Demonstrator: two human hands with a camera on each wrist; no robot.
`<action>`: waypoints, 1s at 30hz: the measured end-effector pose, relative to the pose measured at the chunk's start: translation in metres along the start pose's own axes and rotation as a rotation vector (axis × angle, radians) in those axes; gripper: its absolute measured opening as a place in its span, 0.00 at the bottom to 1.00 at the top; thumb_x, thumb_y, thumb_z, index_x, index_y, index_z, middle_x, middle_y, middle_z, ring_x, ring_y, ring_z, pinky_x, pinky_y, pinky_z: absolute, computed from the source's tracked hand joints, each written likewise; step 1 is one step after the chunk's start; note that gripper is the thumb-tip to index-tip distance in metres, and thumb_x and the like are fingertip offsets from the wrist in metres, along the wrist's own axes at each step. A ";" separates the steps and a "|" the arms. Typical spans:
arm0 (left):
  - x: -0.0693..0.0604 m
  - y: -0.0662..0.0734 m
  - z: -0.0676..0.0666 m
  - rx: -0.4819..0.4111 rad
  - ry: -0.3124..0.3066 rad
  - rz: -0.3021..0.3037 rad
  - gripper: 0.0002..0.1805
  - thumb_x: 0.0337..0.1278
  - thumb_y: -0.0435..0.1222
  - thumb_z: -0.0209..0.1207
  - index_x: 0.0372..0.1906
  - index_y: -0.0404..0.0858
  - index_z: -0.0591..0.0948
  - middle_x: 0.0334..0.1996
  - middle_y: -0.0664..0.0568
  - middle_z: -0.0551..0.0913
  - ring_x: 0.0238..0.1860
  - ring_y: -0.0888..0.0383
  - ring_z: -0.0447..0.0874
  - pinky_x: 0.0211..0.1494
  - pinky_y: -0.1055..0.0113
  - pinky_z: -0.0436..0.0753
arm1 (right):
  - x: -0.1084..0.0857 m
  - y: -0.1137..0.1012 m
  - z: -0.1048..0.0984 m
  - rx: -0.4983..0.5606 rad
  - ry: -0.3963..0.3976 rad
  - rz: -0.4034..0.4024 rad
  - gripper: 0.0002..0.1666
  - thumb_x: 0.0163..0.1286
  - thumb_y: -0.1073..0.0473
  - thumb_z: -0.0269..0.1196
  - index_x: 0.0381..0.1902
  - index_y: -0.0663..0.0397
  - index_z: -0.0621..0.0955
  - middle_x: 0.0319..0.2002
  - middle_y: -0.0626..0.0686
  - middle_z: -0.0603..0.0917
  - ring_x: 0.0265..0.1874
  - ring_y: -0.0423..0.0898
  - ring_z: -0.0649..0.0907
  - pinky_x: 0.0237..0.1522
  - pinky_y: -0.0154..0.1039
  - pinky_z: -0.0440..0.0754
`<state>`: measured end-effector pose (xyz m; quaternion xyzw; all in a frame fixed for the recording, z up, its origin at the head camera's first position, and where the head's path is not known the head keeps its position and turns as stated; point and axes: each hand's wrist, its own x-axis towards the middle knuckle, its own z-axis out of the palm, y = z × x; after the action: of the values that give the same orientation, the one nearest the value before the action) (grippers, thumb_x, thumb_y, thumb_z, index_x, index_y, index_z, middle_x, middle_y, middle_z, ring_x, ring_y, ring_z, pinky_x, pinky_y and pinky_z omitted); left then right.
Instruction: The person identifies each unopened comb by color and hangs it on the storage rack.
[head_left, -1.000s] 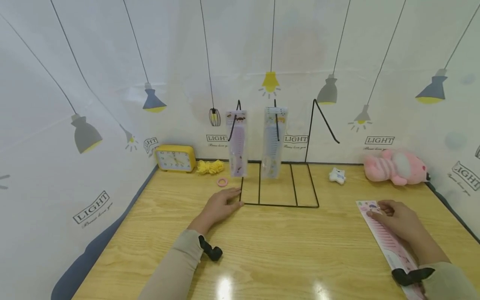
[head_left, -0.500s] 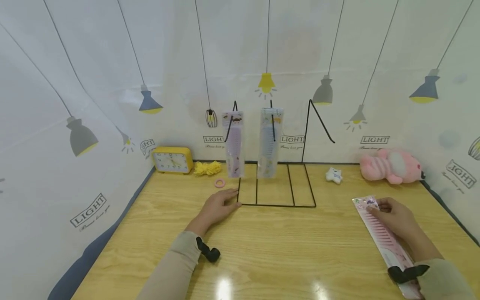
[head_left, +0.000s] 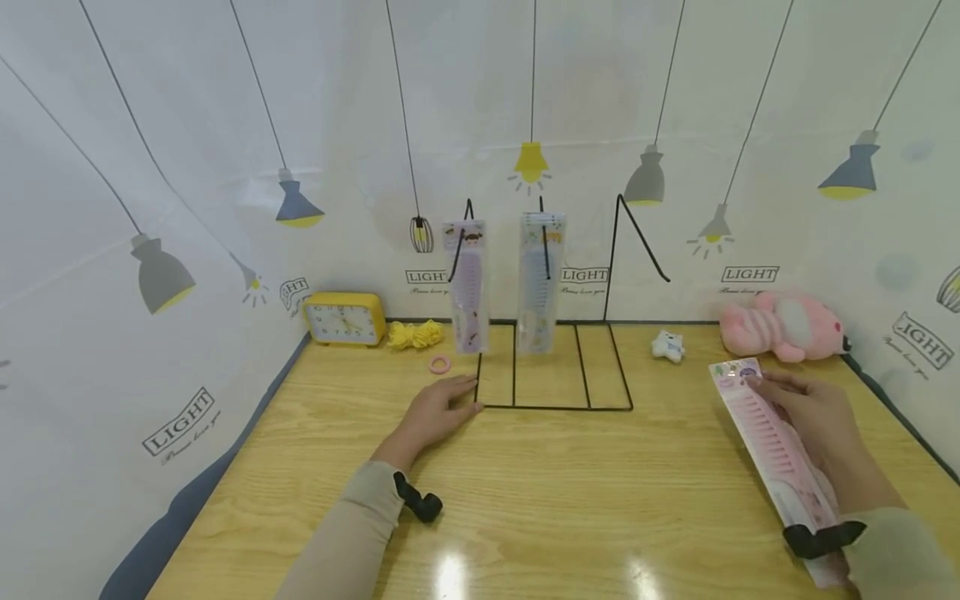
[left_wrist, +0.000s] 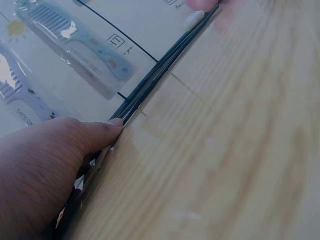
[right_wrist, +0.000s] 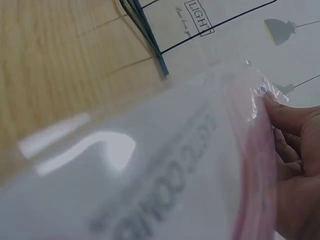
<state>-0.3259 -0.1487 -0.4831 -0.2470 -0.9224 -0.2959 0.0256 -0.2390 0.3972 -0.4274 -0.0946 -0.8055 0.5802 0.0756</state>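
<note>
A black wire display rack (head_left: 555, 407) stands on the table, with hooks rising at its back. My left hand (head_left: 431, 419) rests at its front left corner, thumb and fingertips touching the base wire. In the left wrist view the thumb (left_wrist: 102, 134) lies against that wire; the other fingers are mostly hidden. A packaged purple comb (head_left: 470, 287) hangs from the left hook, packaged blue combs (head_left: 538, 287) from the middle one. The right hook (head_left: 643, 237) bears nothing. At the right, my right hand (head_left: 813, 417) pinches a packaged pink comb (head_left: 772, 450) near its top, tilted, lower end toward me.
A yellow clock (head_left: 345, 320), yellow yarn (head_left: 416, 335) and a pink ring (head_left: 439, 364) sit left of the rack. To its right are a small white star-shaped toy (head_left: 667, 346) and a pink plush toy (head_left: 783, 327). A printed cloth wall (head_left: 315, 100) closes off the back.
My right hand has raised the pink comb's top end and moved it slightly away from me. The left hand stays at the rack's corner. The head view has shifted slightly.
</note>
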 end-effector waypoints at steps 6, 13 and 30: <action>0.000 0.001 -0.001 -0.005 0.006 0.000 0.31 0.70 0.53 0.59 0.71 0.42 0.73 0.72 0.52 0.70 0.73 0.49 0.65 0.76 0.49 0.62 | -0.012 -0.041 0.007 0.404 -0.019 -0.099 0.07 0.65 0.62 0.72 0.40 0.47 0.89 0.36 0.36 0.88 0.35 0.30 0.84 0.34 0.23 0.83; -0.001 0.005 -0.003 -0.012 -0.002 -0.020 0.31 0.70 0.52 0.59 0.72 0.43 0.73 0.72 0.51 0.70 0.74 0.49 0.64 0.76 0.50 0.62 | -0.021 -0.085 0.019 0.586 -0.041 -0.260 0.10 0.65 0.72 0.68 0.43 0.61 0.88 0.36 0.47 0.90 0.37 0.38 0.89 0.38 0.28 0.86; 0.000 0.003 -0.002 -0.005 0.001 -0.009 0.31 0.70 0.52 0.59 0.72 0.43 0.73 0.72 0.51 0.70 0.74 0.50 0.64 0.76 0.50 0.62 | -0.031 -0.142 0.054 0.583 0.016 -0.447 0.11 0.60 0.73 0.71 0.42 0.71 0.87 0.34 0.51 0.91 0.32 0.41 0.89 0.33 0.31 0.87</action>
<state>-0.3247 -0.1473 -0.4801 -0.2427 -0.9227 -0.2986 0.0242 -0.2307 0.2964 -0.3102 0.1046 -0.6066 0.7537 0.2306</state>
